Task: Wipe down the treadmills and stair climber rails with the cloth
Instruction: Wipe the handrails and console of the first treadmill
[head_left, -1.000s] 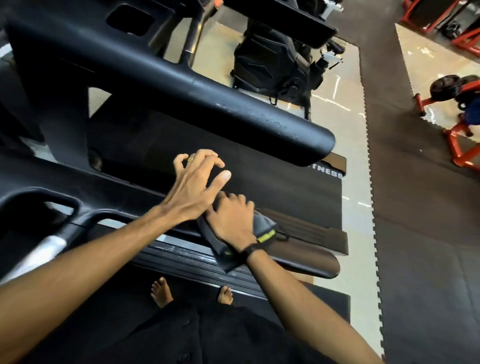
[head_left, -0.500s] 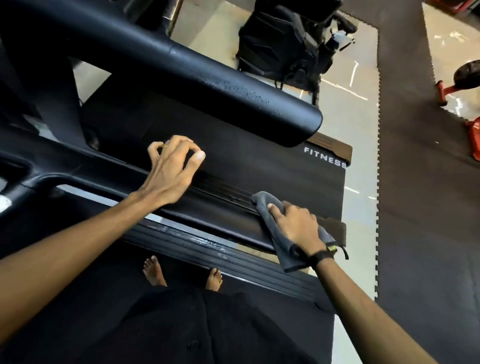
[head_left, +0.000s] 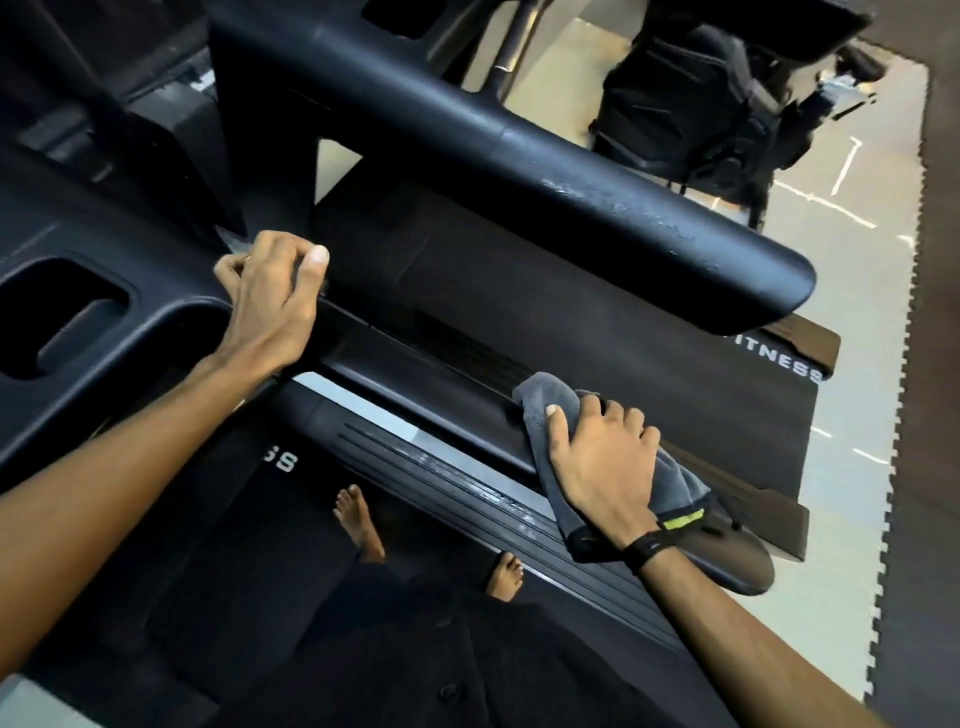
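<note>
A grey cloth with a yellow-green tag lies draped over the near black treadmill handrail, towards its free end. My right hand presses the cloth down on that rail, fingers curled over it. Further up the same rail, near the console, my left hand grips the rail with curled fingers. A second, thicker black handrail of the neighbouring treadmill runs above, with dusty marks near its end.
The neighbouring treadmill's belt lies between the rails. My bare feet stand on the near belt. A black exercise machine stands at the back. Dark puzzle mats cover the floor on the right.
My right hand has slid the cloth along the near rail towards its free end. My left hand has shifted up the rail towards the console and closed round it.
</note>
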